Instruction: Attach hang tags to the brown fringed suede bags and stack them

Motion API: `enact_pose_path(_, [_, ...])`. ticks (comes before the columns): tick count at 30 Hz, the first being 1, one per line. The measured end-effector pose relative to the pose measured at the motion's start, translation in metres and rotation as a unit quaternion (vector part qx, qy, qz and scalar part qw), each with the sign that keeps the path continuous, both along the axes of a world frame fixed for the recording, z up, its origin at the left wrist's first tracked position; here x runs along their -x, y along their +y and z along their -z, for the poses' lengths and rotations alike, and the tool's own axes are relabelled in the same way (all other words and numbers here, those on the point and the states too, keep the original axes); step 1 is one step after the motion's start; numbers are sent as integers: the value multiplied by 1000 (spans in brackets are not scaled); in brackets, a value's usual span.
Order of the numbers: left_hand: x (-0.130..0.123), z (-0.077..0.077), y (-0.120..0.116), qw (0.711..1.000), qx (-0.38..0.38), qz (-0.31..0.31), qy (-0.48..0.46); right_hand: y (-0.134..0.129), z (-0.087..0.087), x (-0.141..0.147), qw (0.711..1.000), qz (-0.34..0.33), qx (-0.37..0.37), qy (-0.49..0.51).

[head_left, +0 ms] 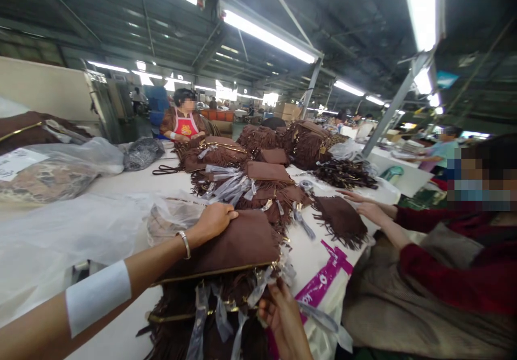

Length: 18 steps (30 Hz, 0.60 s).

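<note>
My left hand (214, 221), with a bracelet at the wrist and a white band on the forearm, grips the far edge of a brown leather pouch (238, 244) with a gold zipper. That pouch rests on a stack of fringed brown pouches (181, 309) near the table's front edge. At the stack's right corner, my right hand (280, 311) has its fingers curled beside a plastic-wrapped zipper pull (262, 287); its fingertips seem to pinch the wrapped strap, partly hidden.
Fringed brown pouches (269, 171) are piled across the white table (159, 185). On the right, a person in red sleeves handles a fringed pouch (341, 220). Plastic-covered goods (52, 171) lie left. A person in a red apron (186, 126) is across the table.
</note>
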<state>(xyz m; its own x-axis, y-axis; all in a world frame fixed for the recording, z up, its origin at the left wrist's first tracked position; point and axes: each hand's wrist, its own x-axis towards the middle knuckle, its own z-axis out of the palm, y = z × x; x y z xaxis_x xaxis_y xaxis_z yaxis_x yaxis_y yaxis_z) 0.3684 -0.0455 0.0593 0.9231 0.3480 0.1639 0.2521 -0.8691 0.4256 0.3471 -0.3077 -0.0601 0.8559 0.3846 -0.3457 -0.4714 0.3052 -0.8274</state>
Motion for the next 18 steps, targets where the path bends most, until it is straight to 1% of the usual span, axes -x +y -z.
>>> enact_pose_path(2, [1,-9,-3,999,17,13,-36,-8,4,0,998,-24,58,-29])
enact_pose_path(4, [0,-14,-4,995,52,41,-74,-20,-3,-3,986,-30,138,-90])
enact_pose_path(6, [-1,-15,-5,989,77,74,-100,-34,-20,-11,960,14,224,-165])
enact_pose_path(8, [-2,-14,-8,986,81,100,-105,-46,-45,-22,925,72,280,-248])
enact_pose_path(9, [0,-14,-11,985,79,109,-103,-49,-57,-28,910,87,289,-285])
enact_pose_path(10, [4,-14,-16,985,78,117,-101,-49,-68,-34,901,84,287,-313])
enact_pose_path(11, [11,-15,-21,984,76,122,-104,-44,-77,-41,896,66,286,-334])
enact_pose_path(12, [20,-17,-26,982,72,129,-114,-33,-83,-47,891,38,290,-346])
enact_pose_path(13, [31,-21,-30,980,63,138,-131,-15,-86,-51,887,6,298,-354])
enact_pose_path(14, [44,-25,-33,975,50,154,-151,10,-87,-53,880,-28,304,-364])
enact_pose_path(15, [59,-30,-33,968,32,181,-171,43,-86,-50,871,-67,304,-381])
enact_pose_path(16, [76,-35,-31,957,15,212,-195,80,-82,-41,859,-108,296,-403])
enact_pose_path(17, [96,-39,-26,949,3,229,-215,120,-77,-24,848,-152,276,-425])
enact_pose_path(18, [120,-43,-22,944,13,230,-237,158,-72,0,831,-203,255,-450])
